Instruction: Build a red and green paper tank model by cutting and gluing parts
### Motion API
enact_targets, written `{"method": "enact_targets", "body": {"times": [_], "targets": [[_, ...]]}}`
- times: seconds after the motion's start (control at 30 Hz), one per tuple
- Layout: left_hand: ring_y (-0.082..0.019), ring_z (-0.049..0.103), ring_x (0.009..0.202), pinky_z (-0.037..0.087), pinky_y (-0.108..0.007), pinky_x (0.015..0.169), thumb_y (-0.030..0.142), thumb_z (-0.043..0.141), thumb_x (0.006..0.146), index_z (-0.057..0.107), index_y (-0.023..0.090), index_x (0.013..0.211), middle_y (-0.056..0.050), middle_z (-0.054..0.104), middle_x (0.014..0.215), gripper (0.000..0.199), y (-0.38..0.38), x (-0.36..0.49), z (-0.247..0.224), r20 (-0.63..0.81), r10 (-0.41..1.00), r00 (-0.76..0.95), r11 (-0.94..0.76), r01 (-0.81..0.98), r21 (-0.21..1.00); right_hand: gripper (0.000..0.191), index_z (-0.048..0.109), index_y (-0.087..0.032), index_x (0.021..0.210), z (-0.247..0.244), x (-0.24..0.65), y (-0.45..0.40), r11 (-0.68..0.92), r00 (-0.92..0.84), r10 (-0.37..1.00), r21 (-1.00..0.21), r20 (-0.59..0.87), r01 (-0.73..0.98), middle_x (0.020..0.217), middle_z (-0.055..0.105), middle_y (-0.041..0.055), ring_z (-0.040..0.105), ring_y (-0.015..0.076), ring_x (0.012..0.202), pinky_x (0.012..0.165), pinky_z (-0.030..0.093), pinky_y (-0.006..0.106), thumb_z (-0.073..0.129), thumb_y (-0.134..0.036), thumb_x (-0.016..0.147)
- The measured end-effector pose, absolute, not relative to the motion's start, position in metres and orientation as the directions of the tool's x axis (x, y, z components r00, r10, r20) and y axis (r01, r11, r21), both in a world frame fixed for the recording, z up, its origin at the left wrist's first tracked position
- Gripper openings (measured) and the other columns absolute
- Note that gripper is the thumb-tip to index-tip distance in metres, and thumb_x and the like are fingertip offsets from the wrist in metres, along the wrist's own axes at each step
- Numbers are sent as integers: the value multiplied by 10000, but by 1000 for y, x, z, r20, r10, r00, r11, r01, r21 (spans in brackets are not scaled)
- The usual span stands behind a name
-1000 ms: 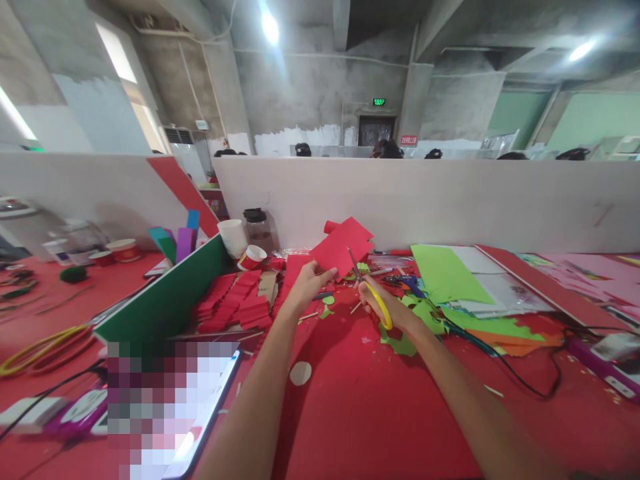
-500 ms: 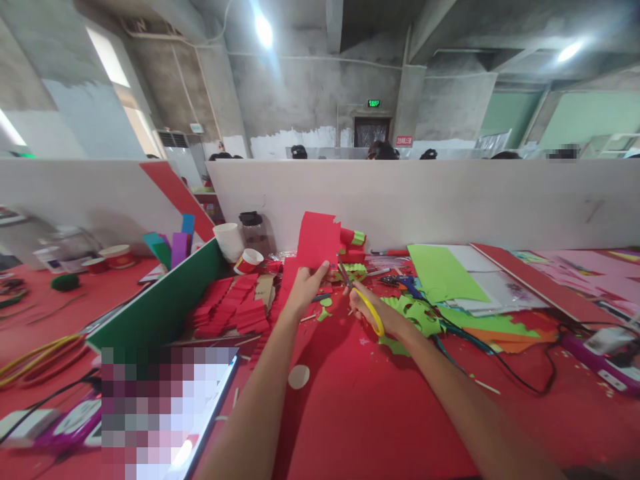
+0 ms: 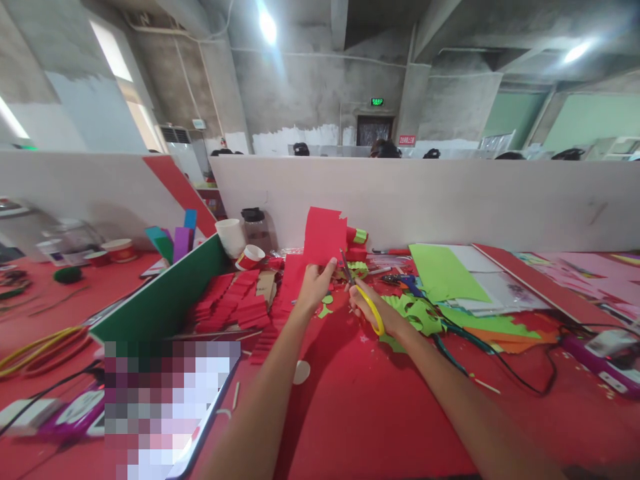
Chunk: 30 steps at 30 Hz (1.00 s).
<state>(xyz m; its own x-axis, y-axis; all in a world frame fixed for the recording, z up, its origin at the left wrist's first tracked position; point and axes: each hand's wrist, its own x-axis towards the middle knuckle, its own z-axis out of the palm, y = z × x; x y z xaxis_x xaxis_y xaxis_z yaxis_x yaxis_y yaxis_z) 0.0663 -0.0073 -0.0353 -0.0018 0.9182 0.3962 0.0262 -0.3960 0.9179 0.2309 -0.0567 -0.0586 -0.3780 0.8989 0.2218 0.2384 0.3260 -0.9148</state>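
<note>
A sheet of red paper (image 3: 325,233) is pinched by its lower edge in my left hand (image 3: 316,283), held up above the table. Small notches mark its upper right corner. My right hand (image 3: 370,307) is closed round a pair of scissors (image 3: 373,312) with yellow handles. Their blades point up and lie close to the paper's right edge; whether they touch it I cannot tell. Green paper scraps (image 3: 326,311) lie under my hands, and cut green paper (image 3: 413,313) sits beside my right wrist.
Stacked red paper strips (image 3: 235,300) lie left, by a green board (image 3: 165,287). Paper cups (image 3: 250,257) and a dark-lidded bottle (image 3: 255,227) stand behind. A glue gun (image 3: 410,283), green sheets (image 3: 447,273) and cables are on the right. A tablet (image 3: 205,407) lies front left.
The red paper and my left hand have shifted slightly right and up in the picture. The scissors stay near the paper's right edge.
</note>
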Motion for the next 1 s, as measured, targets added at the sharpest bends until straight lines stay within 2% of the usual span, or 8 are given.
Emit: {"method": "enact_targets", "body": {"times": [0.37, 0.57, 0.83, 1.0], "targets": [[-198, 655, 627, 519, -283, 631, 498, 603, 824, 709, 128, 691, -80, 699, 643, 407, -6, 66, -35, 384, 923, 4, -384, 49, 922, 499, 441, -211, 970, -52, 232, -62, 359, -374, 896, -886, 239, 294, 696, 442, -40, 440, 105, 552, 537, 389, 238, 323, -693, 917], [-197, 656, 618, 524, -295, 640, 496, 613, 812, 702, 129, 674, -88, 698, 640, 402, -8, 65, -33, 377, 926, -7, -377, 11, 926, 459, 447, -210, 899, -50, 231, -65, 441, -379, 873, -830, 308, 341, 726, 468, -27, 459, 123, 613, 620, 413, 268, 322, -649, 944], [-120, 544, 516, 442, -245, 527, 564, 633, 762, 611, 158, 688, -16, 605, 616, 413, -1, 56, -32, 347, 904, -249, -392, -157, 907, 421, 470, -213, 945, -47, 230, -70, 456, -441, 851, -820, 287, 346, 757, 472, -27, 442, 119, 616, 575, 371, 242, 396, -627, 936], [-85, 482, 495, 387, -220, 485, 556, 676, 711, 523, 187, 733, 25, 555, 639, 400, 7, 44, -29, 272, 871, -409, -421, -337, 842, 390, 493, -218, 1002, -42, 230, -77, 476, -569, 794, -801, 213, 364, 774, 520, -25, 453, 106, 582, 538, 353, 230, 434, -598, 935]]}}
